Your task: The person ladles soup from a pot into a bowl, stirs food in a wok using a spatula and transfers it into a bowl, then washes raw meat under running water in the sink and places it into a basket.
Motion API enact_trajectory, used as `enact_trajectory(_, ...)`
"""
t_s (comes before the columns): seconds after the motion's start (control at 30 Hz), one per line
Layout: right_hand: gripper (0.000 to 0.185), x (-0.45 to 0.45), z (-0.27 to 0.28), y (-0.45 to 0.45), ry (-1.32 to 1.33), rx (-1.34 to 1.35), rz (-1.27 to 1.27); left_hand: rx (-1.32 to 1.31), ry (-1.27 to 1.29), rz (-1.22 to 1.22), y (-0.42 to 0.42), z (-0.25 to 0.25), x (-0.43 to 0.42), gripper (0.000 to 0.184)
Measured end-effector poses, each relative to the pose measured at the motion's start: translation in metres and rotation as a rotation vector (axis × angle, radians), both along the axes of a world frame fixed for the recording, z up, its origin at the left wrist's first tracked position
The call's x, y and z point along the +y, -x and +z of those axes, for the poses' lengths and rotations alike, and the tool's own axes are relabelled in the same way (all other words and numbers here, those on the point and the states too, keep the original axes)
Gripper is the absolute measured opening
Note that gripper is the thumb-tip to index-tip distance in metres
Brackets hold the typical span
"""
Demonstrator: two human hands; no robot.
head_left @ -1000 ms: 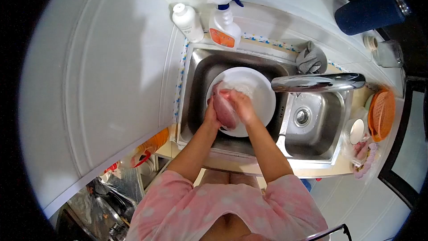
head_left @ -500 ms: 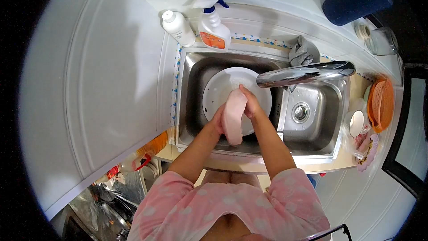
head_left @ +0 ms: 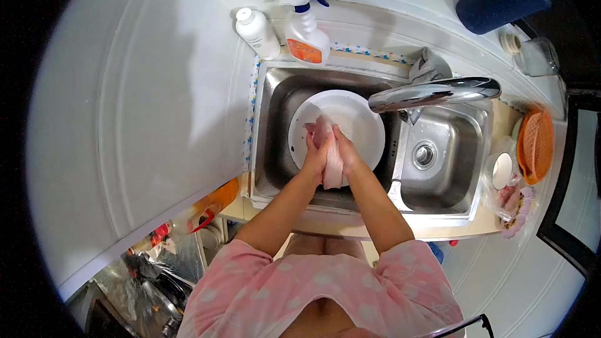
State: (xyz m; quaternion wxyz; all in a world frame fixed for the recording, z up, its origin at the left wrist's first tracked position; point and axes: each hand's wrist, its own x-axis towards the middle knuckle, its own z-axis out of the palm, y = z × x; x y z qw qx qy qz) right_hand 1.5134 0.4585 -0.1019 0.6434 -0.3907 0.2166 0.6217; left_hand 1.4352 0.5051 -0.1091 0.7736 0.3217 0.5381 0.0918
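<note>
A pale pink piece of raw meat [head_left: 333, 170] is held between both my hands over a white basin [head_left: 369, 128]. Its near end looks smooth and pale; redder flesh shows at the far end. My left hand [head_left: 315, 155] is closed around its left side. Along the right edge, my right hand [head_left: 346, 150] grips the same piece, with the fingers partly hidden behind it. The basin sits in the larger left bowl of a steel sink [head_left: 270, 119].
A chrome faucet [head_left: 435, 93] reaches over the basin's right side. Behind the sink stand a spray bottle [head_left: 307, 34] and a white bottle [head_left: 257, 33]. The smaller bowl with its drain [head_left: 424, 154] lies right. Orange baskets [head_left: 534, 146] and a white cup [head_left: 501, 171] stand farther right.
The meat has been turned in my hands: its redder far end now shows, and its near end has moved up toward the basin. Both hands still hold it.
</note>
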Motion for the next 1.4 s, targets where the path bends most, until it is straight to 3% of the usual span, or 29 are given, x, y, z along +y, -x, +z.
enact_trajectory(0.07,0.049,-0.002,-0.007,0.007,0.011,-0.142,0.021,-0.03,-0.104,-0.064,0.006,-0.007,-0.003,0.103)
enact_trajectory(0.17,0.046,-0.008,-0.025,0.021,0.029,-0.361,0.055,-0.054,-0.015,0.001,0.006,0.008,0.008,0.085)
enact_trajectory(0.27,0.041,-0.018,-0.018,0.005,-0.108,-0.449,0.179,-0.473,0.356,0.068,0.024,-0.046,0.03,0.05)
enact_trajectory(0.33,0.033,-0.026,-0.005,-0.019,-0.108,-0.483,0.273,-0.441,0.449,0.142,0.027,-0.017,0.039,0.043)
enact_trajectory(0.47,0.032,-0.031,-0.115,-0.053,0.278,-1.227,0.241,-0.369,0.589,0.288,0.043,-0.024,0.047,0.043)
enact_trajectory(0.57,0.033,-0.026,-0.142,-0.057,0.491,-1.582,0.124,-0.381,0.594,0.338,0.053,-0.041,0.045,0.044)
enact_trajectory(0.7,0.03,-0.01,-0.166,-0.026,0.213,-0.244,-0.174,-0.388,0.594,0.426,0.056,-0.027,0.036,0.034)
enact_trajectory(0.77,0.033,-0.007,-0.16,-0.02,-0.379,0.065,-0.136,-0.458,0.621,0.381,0.066,-0.045,0.033,0.036)
enact_trajectory(0.83,0.033,0.006,-0.107,-0.005,-0.486,0.059,-0.007,-0.569,0.64,0.315,0.069,-0.056,0.034,0.039)
enact_trajectory(0.9,0.029,0.007,-0.027,0.021,-0.326,-0.079,0.082,-0.707,0.648,0.232,0.069,-0.057,0.035,0.044)
enact_trajectory(1.0,0.024,-0.004,-0.03,0.056,-0.449,-1.052,0.438,-0.82,0.508,0.19,0.072,-0.055,0.037,0.052)
enact_trajectory(1.1,0.025,-0.001,0.004,0.057,-0.515,-1.624,0.665,-0.77,0.448,0.234,0.066,-0.076,0.033,0.053)
enact_trajectory(1.2,0.023,0.013,-0.01,0.046,-0.392,-1.667,0.531,-0.747,0.597,0.348,0.064,-0.027,0.019,0.047)
enact_trajectory(1.3,0.025,0.018,-0.032,0.01,-0.223,-1.89,0.616,-0.525,0.765,0.228,0.055,-0.024,0.024,0.034)
enact_trajectory(1.33,0.026,0.018,-0.048,-0.003,-0.17,-1.811,0.639,-0.596,0.797,0.035,0.072,-0.044,0.025,0.032)
enact_trajectory(1.4,0.028,0.012,-0.075,-0.026,0.017,-1.673,0.706,-0.593,0.81,-0.065,0.075,-0.034,0.024,0.032)
